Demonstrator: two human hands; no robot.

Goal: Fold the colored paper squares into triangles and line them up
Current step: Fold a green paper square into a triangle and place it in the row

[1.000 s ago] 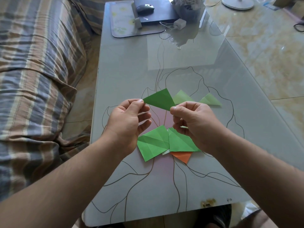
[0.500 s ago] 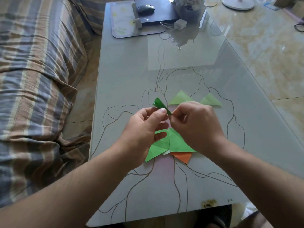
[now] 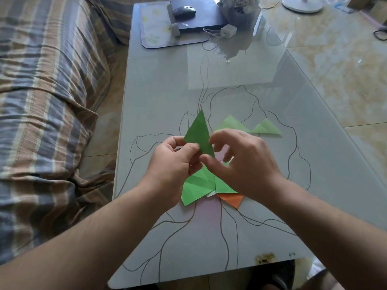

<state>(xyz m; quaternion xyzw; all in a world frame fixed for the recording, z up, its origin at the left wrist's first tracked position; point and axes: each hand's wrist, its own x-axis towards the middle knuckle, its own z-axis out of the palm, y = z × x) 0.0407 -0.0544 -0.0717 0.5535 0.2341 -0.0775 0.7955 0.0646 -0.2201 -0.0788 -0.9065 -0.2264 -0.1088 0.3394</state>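
A dark green paper triangle (image 3: 199, 132) stands point-up in the air above the glass table (image 3: 159, 97). My left hand (image 3: 173, 166) pinches its lower left edge between thumb and fingers. My right hand (image 3: 243, 162) is beside it, thumb tip at the triangle's lower corner, fingers curled and slightly apart. Two pale green folded triangles (image 3: 231, 123) (image 3: 267, 127) lie in a row just beyond my right hand. Under my hands lies a pile of creased green squares (image 3: 196, 186) over an orange sheet (image 3: 232, 200).
A striped sofa (image 3: 46, 101) runs along the table's left side. At the far end are a mat (image 3: 155, 32), a black box with a mouse (image 3: 185, 9), a white charger (image 3: 228, 31) and a potted bunch (image 3: 238, 9). Tiled floor lies to the right.
The green paper was held wide between both hands, then folded to a narrow shape, and now stands as an upright triangle. My right hand's fingers have loosened.
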